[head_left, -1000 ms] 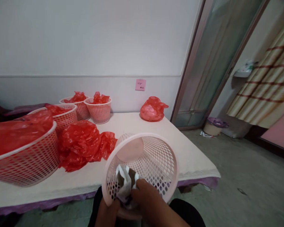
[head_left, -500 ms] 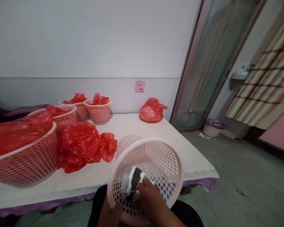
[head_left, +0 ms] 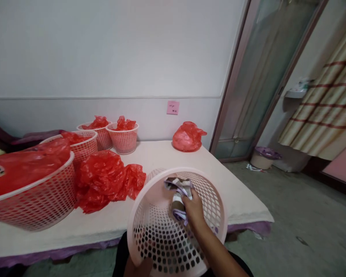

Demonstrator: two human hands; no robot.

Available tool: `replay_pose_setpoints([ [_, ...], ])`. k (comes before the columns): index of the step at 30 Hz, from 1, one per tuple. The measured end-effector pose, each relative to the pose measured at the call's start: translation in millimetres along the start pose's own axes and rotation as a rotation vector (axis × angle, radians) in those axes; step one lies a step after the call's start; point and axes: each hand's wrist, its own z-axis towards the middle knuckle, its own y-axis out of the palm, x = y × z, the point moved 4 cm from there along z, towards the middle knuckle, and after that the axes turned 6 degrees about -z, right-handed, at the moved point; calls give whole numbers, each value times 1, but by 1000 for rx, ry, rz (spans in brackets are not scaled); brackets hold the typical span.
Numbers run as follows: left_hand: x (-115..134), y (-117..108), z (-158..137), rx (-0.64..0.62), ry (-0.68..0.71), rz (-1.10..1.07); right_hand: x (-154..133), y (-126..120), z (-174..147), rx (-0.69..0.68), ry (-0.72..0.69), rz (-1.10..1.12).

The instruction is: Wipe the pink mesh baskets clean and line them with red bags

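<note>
The right hand (head_left: 192,206) reaches into the pink mesh basket (head_left: 161,238), its fingers (head_left: 188,199) pinching a crumpled cloth (head_left: 177,189) against the far inner wall. The left hand (head_left: 140,267) grips the basket's near rim from below at the bench's (head_left: 161,157) near edge, right of a heap of red plastic bags (head_left: 105,181).

The room is evenly and softly lit, bright without harsh glare; the white wall (head_left: 109,46) reads pale grey and flat. Shadows are faint, only a soft one under the table's front edge (head_left: 75,246). The wide lens bends straight lines: the door frame (head_left: 233,77) leans sharply, and the curtain (head_left: 323,104) at the right edge is stretched and slightly smeared. Detail stays soft throughout.
</note>
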Motion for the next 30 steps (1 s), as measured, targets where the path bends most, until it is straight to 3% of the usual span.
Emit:
replay_pose_setpoints([
  [2,1,-1,3,6,22,38,-25,-14,-1,-36,-366,-314],
  [5,5,2,3,27,116,53,-51,-15,-22,-203,-878,-724],
  [8,6,6,1,26,128,62,-36,2,-42,-509,-1102,-1130],
  [10,6,7,-1,21,117,110,-9,10,-45,-684,-1061,-1333],
  [13,12,6,-5,39,171,173,15,10,-27,-649,-849,-1511],
  [18,22,4,-11,90,220,212,-19,0,6,-454,-732,-1558],
  [21,23,4,-9,95,240,215,-35,-8,4,-436,-671,-1592],
  [23,22,4,-5,74,282,211,-27,-13,-9,-472,-627,-1613],
  [27,23,4,0,58,421,225,10,-19,-46,-670,-471,-1448],
  [30,24,4,1,47,372,205,12,-24,-63,-774,-399,-1173],
])
